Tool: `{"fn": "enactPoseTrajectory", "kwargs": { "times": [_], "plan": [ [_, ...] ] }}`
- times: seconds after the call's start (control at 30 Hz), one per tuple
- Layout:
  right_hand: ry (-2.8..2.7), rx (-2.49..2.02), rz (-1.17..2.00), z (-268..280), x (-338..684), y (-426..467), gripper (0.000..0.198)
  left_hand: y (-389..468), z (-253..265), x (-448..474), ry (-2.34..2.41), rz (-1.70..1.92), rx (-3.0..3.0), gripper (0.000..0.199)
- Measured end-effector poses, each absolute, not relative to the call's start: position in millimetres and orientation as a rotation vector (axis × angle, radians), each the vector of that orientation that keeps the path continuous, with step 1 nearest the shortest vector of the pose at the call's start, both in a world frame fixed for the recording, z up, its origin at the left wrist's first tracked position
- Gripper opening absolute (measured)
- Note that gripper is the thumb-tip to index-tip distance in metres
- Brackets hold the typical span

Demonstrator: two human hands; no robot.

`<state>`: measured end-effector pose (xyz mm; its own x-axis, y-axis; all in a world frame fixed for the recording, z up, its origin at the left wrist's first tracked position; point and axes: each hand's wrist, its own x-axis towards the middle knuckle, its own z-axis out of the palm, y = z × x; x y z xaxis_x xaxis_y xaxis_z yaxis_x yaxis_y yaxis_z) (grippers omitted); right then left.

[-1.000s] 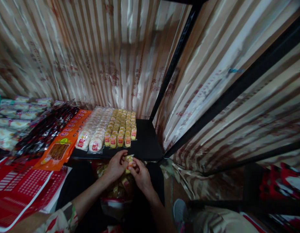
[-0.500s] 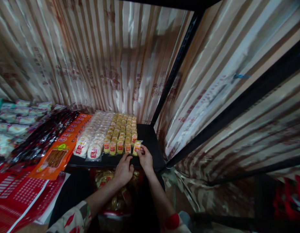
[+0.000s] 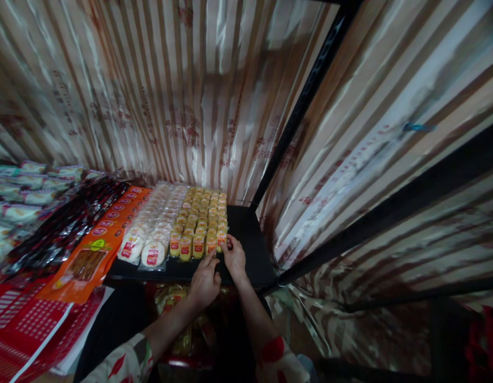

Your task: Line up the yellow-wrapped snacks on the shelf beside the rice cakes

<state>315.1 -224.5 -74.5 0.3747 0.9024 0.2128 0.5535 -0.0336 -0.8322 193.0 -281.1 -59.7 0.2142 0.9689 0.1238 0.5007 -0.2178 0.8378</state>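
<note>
Small wrapped yellow cakes (image 3: 198, 243) with red labels stand in several rows on a black shelf (image 3: 248, 239). My right hand (image 3: 235, 259) is at the front right corner of these rows, its fingertips closed at the edge of the rightmost front wrapped cake (image 3: 221, 238). My left hand (image 3: 205, 280) is just in front of the rows. Its extended fingertips reach the lower part of the neighbouring wrapped cake (image 3: 211, 244), apart from the thumb, with nothing held in them.
Left of the cakes lie rows of round white packets (image 3: 153, 254), an orange packet (image 3: 89, 263) and dark shiny packets (image 3: 66, 218). A red basket (image 3: 42, 324) is lower left. Below the shelf, a container holds more wrapped cakes (image 3: 170, 298). A black post (image 3: 296, 114) rises at right.
The wrapped cake in my right hand has moved back and left into line with the rightmost row. My left hand stays near the front edge. The view has shifted slightly.
</note>
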Motion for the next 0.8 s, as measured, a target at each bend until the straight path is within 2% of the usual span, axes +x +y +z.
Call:
{"fn": "enactPoseTrajectory", "kwargs": {
  "times": [0.37, 0.57, 0.8],
  "plan": [
    [-1.285, -1.624, 0.439, -87, 310, -232, 0.051, -283, -76, 199, 1.461, 0.896, 2.071, 0.046],
    [-1.382, -1.622, 0.411, -87, 311, -233, 0.044, -285, -83, 198, 1.423, 0.946, 2.03, 0.048],
    [-1.461, -1.663, 0.375, -90, 310, -232, 0.046, -286, -85, 200, 1.424, 0.997, 1.999, 0.045]
  ]
}}
